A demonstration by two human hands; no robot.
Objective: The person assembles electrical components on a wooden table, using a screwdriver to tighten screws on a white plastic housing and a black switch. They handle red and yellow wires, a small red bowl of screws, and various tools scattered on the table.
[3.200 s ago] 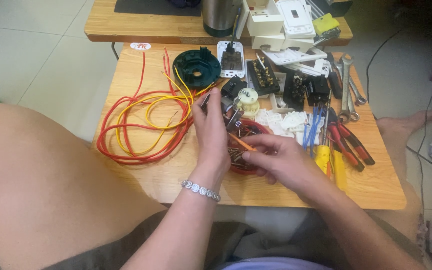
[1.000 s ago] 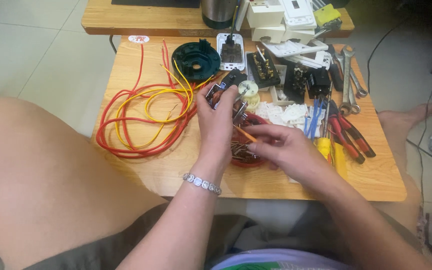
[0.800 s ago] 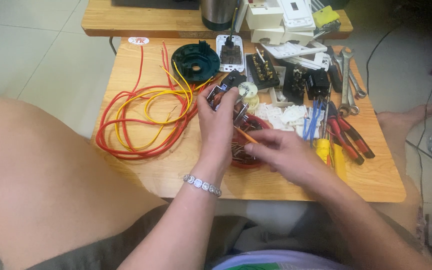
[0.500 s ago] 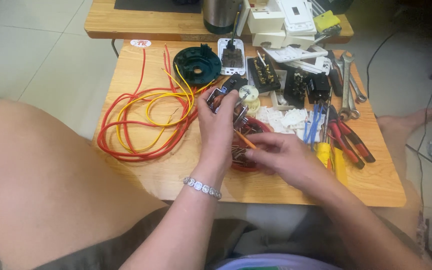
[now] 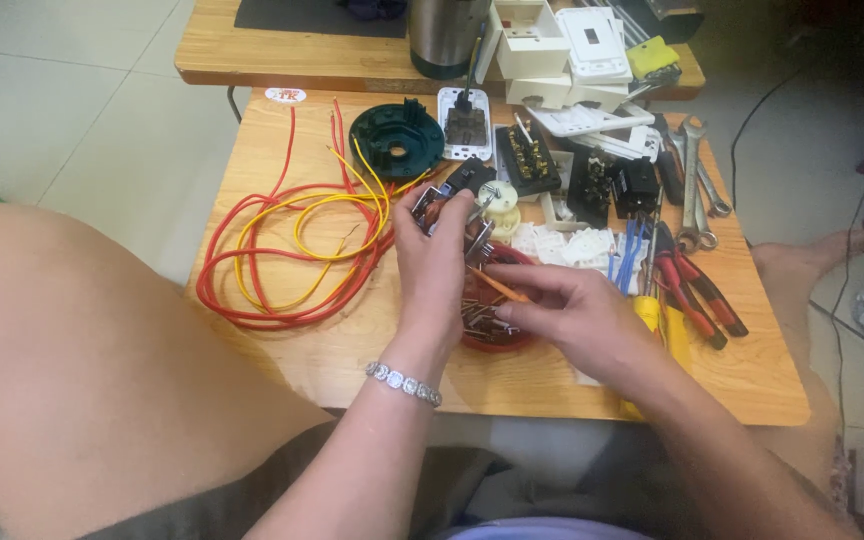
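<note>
— What is the left hand [image 5: 434, 268] doing?

— It is closed around a small metal-and-black electrical part [image 5: 439, 204], held up over the middle of the tabletop [image 5: 282, 355], fingers curled round it. A silver bracelet [image 5: 404, 383] sits on that wrist.

— And the right hand [image 5: 569, 312]?

— It pinches a thin orange-handled screwdriver [image 5: 499, 286] between thumb and fingers, the tip pointing up-left toward the part in the left hand. The tip itself is too small to tell whether it touches.

— What lies beneath them?

— A red bowl [image 5: 495, 335] of small metal screws, partly hidden by both hands, toward the near edge of the tabletop.

— And around it?

— Coiled red and yellow wires [image 5: 287, 250] spread over the left half. A round dark green disc [image 5: 396, 140] sits near the far edge, with black switch blocks [image 5: 525, 158] beside it. Red-handled pliers [image 5: 692, 290] and spanners [image 5: 694, 185] lie along the right edge, white plastic pieces [image 5: 564, 245] just left of them.
</note>
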